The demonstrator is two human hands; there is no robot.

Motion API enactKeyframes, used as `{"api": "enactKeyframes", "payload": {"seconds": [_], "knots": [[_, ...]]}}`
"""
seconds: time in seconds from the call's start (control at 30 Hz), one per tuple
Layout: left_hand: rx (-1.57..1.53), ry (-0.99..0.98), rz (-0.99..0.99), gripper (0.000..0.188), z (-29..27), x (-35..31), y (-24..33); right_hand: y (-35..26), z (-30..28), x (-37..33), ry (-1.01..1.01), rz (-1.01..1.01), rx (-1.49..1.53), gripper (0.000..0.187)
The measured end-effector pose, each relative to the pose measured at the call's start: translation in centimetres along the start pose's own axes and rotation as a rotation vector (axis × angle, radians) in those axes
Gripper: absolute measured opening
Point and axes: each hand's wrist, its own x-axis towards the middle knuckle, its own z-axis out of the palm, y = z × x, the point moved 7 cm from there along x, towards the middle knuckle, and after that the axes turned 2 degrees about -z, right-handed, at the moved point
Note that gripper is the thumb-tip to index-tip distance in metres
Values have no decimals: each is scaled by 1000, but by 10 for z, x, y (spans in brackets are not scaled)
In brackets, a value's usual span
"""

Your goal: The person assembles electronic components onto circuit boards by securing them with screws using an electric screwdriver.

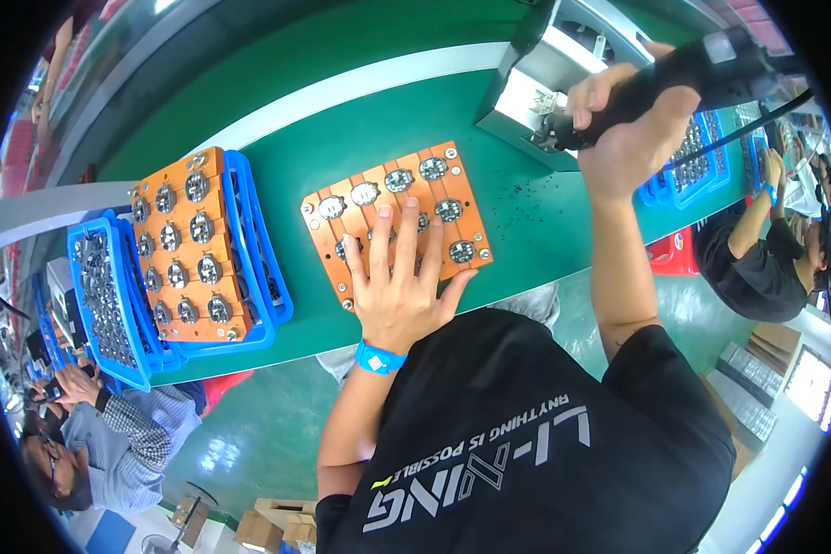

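Observation:
An orange fixture plate point(328, 238) lies on the green tabletop, set with rows of small round metal-and-black parts point(433, 168). My left hand point(399, 291) rests flat on its near side, fingers spread and covering some of the parts. At the upper right, my right hand point(642, 134) is wrapped round a black electric screwdriver point(702, 78) with a cable. The driver's tip is at the front of a metal box that looks like a screw feeder point(526, 97); whether it holds a screw is too small to tell.
At left a second loaded orange plate point(180, 171) sits on stacked blue trays point(272, 305), beside another blue tray of small parts point(106, 314). Dark specks point(526, 198) dot the tabletop below the feeder. More blue trays point(711, 180) stand at right. Co-workers sit at both sides.

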Motion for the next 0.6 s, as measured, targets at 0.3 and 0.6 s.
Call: {"api": "enactKeyframes", "payload": {"seconds": [0.3,0.6], "knots": [[-17,142,31,49,-1,-7,2,3,49,-84,-79,100,361,93],[18,270,-78,51,-9,-22,-3,16,67,-99,-97,170,177,88]]}}
